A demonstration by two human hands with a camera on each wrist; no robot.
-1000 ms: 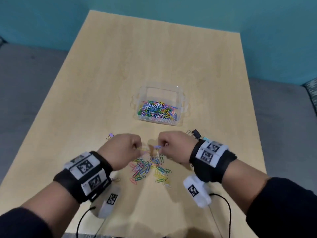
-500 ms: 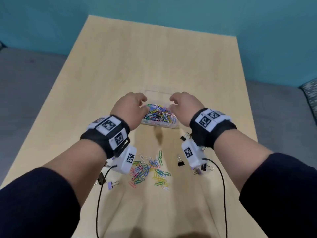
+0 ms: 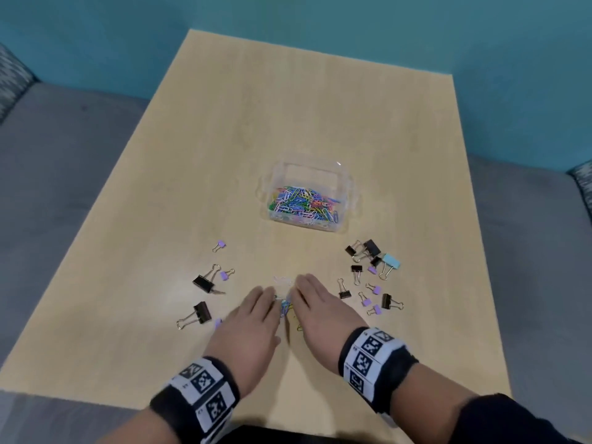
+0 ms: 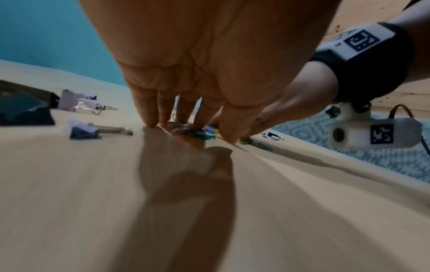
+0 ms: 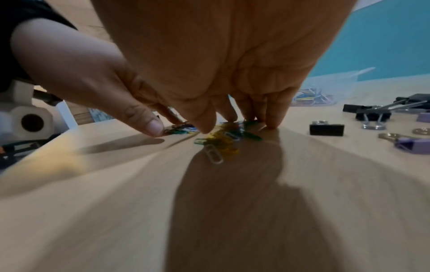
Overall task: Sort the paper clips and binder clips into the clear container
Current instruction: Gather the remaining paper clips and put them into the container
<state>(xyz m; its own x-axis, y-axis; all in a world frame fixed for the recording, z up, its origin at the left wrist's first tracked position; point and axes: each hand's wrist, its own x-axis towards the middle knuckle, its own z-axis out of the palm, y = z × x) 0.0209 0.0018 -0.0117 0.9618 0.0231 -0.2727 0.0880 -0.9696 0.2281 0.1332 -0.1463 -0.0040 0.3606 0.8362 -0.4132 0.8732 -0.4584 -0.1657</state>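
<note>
**Clips on both sides, open table ahead**

Past the fingertips (image 3: 272, 291) the table (image 3: 288, 123) is bare up to the clear container (image 3: 347, 200). Left of the fingers lie black and purple binder clips (image 3: 202, 283). Right of them is a bigger bunch of binder clips (image 3: 371, 277). Loose paper clips (image 5: 216, 143) sit under and between the fingers.

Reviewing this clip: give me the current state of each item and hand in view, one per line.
clear container: lidless, upright, part-filled with paper clips.
loose paper clips: small pile on the table between both hands.
binder clips: scattered on the table, none in the container.
left hand: fingers straight, fingertips on the pile.
right hand: fingers straight, fingertips on the pile.
</note>
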